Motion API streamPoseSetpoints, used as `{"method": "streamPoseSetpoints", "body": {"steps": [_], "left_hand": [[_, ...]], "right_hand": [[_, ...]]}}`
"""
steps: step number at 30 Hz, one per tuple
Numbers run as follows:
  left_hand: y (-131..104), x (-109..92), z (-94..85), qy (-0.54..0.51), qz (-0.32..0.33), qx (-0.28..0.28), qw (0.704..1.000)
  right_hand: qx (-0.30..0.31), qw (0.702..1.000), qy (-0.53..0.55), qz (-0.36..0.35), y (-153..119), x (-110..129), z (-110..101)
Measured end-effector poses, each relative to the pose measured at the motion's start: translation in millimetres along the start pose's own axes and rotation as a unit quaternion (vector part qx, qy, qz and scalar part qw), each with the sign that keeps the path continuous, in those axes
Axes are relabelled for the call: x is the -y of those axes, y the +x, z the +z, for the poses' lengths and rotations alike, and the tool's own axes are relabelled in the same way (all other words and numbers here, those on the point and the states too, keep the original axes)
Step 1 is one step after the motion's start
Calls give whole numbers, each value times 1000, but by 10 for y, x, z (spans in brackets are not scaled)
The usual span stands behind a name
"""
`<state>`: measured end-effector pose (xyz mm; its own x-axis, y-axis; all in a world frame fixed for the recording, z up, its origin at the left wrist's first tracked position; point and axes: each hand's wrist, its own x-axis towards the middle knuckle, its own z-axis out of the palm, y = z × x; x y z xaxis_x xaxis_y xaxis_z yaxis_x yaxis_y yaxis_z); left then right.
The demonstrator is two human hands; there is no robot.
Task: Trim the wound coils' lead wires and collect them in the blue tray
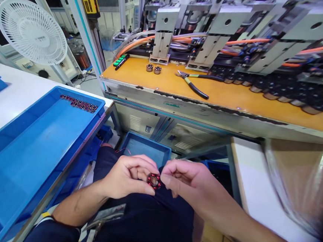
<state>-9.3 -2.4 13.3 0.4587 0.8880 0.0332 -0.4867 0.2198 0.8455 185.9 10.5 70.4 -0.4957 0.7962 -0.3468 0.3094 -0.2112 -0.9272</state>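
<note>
Left hand (125,176) pinching small dark ring with red spots (149,181) above lap. Right hand (194,183) narrowed at ring's right edge; can't tell if gripping anything. Long blue plastic tray (46,130) on white desk (3,101), left; small dark red-flecked parts (79,104) clustered at far end.

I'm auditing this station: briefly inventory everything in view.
Bench: one, orange top, ahead
Machine units: several, silver, on bench
Pliers: one, black and yellow, mid-bench
Metal rings: two, brownish, left of pliers
Black-topped parts: many, black, bench's right
Marker: one, black, bench's left end
Fan: one, white, upper left
Long tray: one, blue, left table
Small parts: many, dark, tray's far end
Low tray: one, blue, below bench level
Ring-shaped part: one, dark with red, left hand
Left hand: one, bare, holding that part
Right hand: one, bare, beside it; contact unclear
</note>
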Motion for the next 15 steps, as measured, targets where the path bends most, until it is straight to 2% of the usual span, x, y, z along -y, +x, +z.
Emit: {"method": "streamPoseSetpoints", "body": {"steps": [5,15], "left_hand": [[8,13,-9,-69,-53,9,996],[36,-3,-6,-49,-36,13,998]], "right_hand": [[-23,996,-28,-83,-59,-75,13],[-59,990,-25,-128,-91,-166,73]]}}
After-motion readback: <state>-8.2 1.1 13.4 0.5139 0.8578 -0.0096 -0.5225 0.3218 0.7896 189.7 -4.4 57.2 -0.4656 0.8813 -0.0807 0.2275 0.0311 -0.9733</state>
